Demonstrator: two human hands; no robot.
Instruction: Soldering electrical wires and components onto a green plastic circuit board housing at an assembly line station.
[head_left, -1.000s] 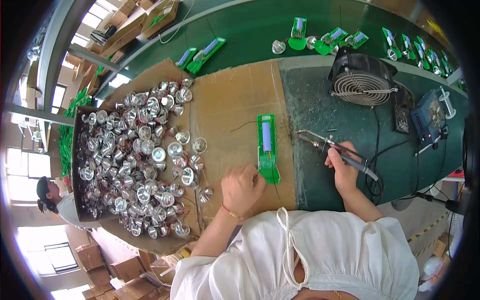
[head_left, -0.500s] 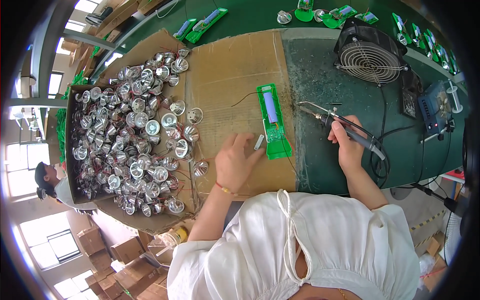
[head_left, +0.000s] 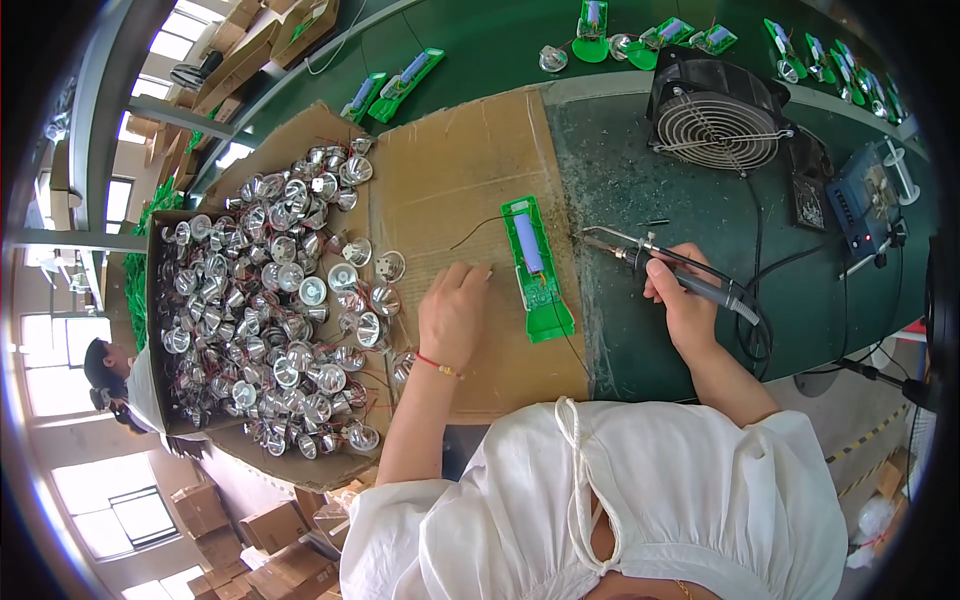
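Observation:
My left hand (head_left: pixel 455 310) is on the cardboard, fingers curled and pressed together. A pale tip at its fingertips looks like the small white rectangular piece, mostly hidden by the fingers. To its right lies a green plastic housing (head_left: pixel 550 322) holding a purple cylindrical battery (head_left: pixel 528 243), a small green circuit board (head_left: pixel 541 291) and thin wires. One dark wire sticks out to the left, another toward me. My right hand (head_left: pixel 683 298) is closed round a soldering iron (head_left: pixel 705 287) with a thin metal feed tube; its tip points left, just right of the housing, not touching it.
A box (head_left: pixel 158 330) heaped with shiny reflector cups (head_left: pixel 285 275) stands at left, some spilling onto the cardboard (head_left: pixel 450 150). A black fan (head_left: pixel 720 130) and blue soldering station (head_left: pixel 862 210) are at far right, cables trailing. More green housings (head_left: pixel 405 85) line the back. Another person (head_left: pixel 115 375) is at far left.
My left hand has drawn back left from the housing, and the small white piece has gone from the cardboard. My right hand keeps hold of the soldering iron. The whole view has shifted slightly.

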